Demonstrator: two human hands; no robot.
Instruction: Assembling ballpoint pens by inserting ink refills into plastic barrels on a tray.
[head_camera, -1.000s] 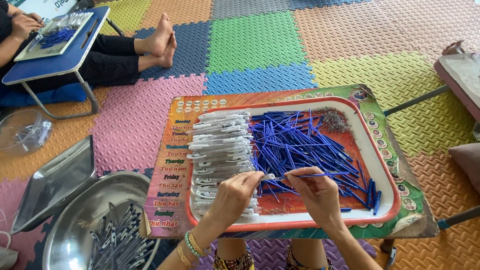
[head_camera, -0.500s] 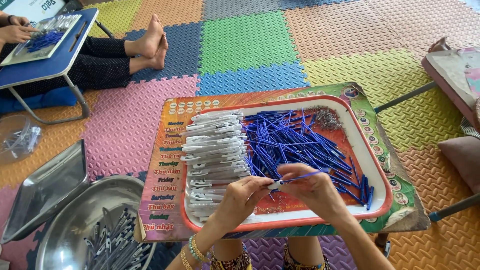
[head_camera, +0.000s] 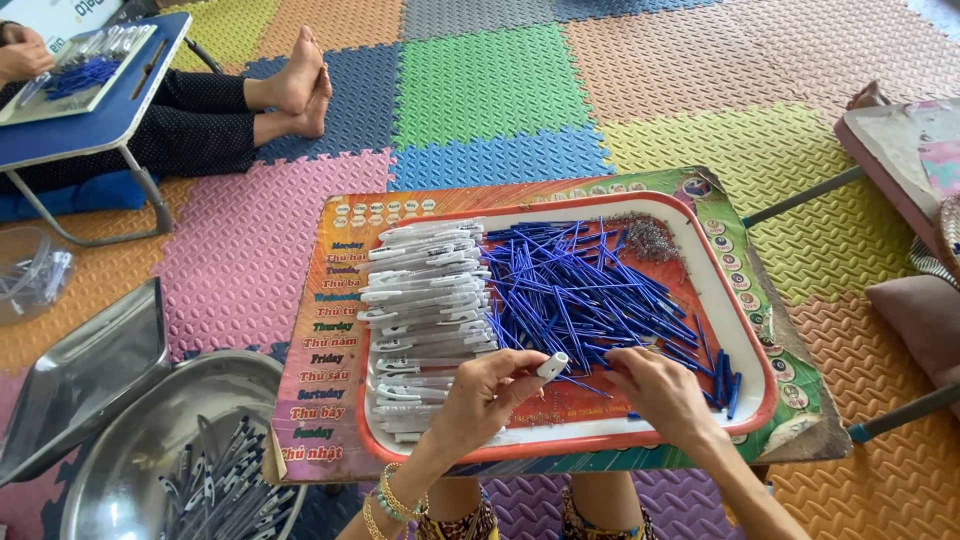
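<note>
At lower centre the left hand (head_camera: 485, 395) pinches one white pen barrel (head_camera: 551, 365), the empty right hand (head_camera: 660, 390) reaches blue refills (head_camera: 580, 290); many remain unassembled.

The left hand (head_camera: 487, 395) curls, fingers pinched together, while the right hand (head_camera: 660, 392) lies palm-down, fingers spread forward.

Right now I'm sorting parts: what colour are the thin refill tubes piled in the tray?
Blue thin refill tubes, head view.
</note>
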